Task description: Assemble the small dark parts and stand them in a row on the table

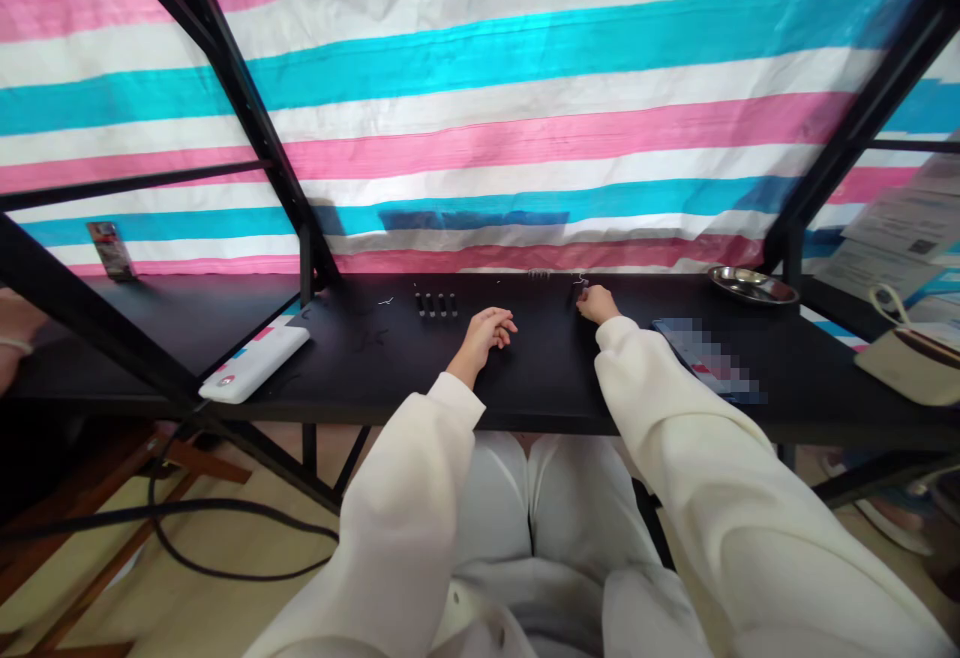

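Four short dark cylinders with pale ends (436,305) are being left spaced in a row right of the white oblong plastic case (259,363), seemingly for separate handling. Farther right of it, the left hand (489,332) is being held with fingers loosely bent; farther yet, the right hand (598,304) is being held, fingers bunched, perhaps for precision. Whether anything is being gripped cannot be told.
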